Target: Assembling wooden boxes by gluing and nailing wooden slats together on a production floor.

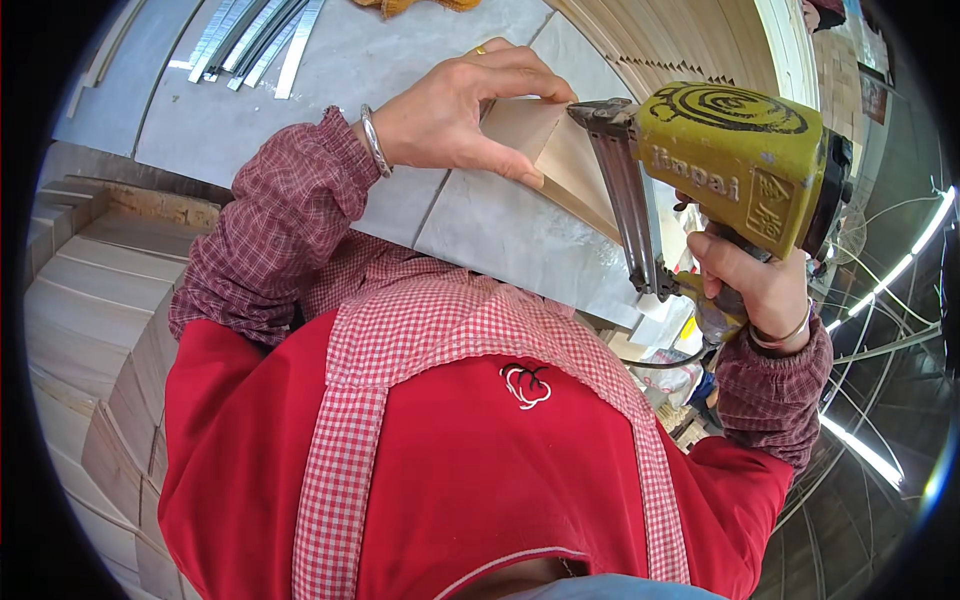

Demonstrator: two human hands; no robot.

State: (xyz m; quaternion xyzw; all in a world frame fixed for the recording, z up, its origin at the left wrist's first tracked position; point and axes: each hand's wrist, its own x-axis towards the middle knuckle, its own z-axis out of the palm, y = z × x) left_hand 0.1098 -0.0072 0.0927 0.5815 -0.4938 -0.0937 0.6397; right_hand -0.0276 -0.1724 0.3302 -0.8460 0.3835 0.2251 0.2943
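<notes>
My right hand (755, 285) is wrapped around the handle of a yellow nail gun (720, 150) with a dark magazine. The nose of the gun rests at or very close to the far end of a pale wooden piece (578, 178); I cannot tell whether it touches. My left hand (480, 110) grips that piece from the left, thumb on the near side and fingers on the far side. Its faces meet along a slanting edge, like boards joined at a corner. A silver bangle circles my left wrist.
The work surface is grey tabletop (340, 75) with dark seams. Thin metal strips (255, 40) lie at its far left. Long wooden strips (690, 40) are stacked at the far right, and more wooden pieces (95, 330) are piled at the left. An orange cloth (425, 5) sits at the far edge.
</notes>
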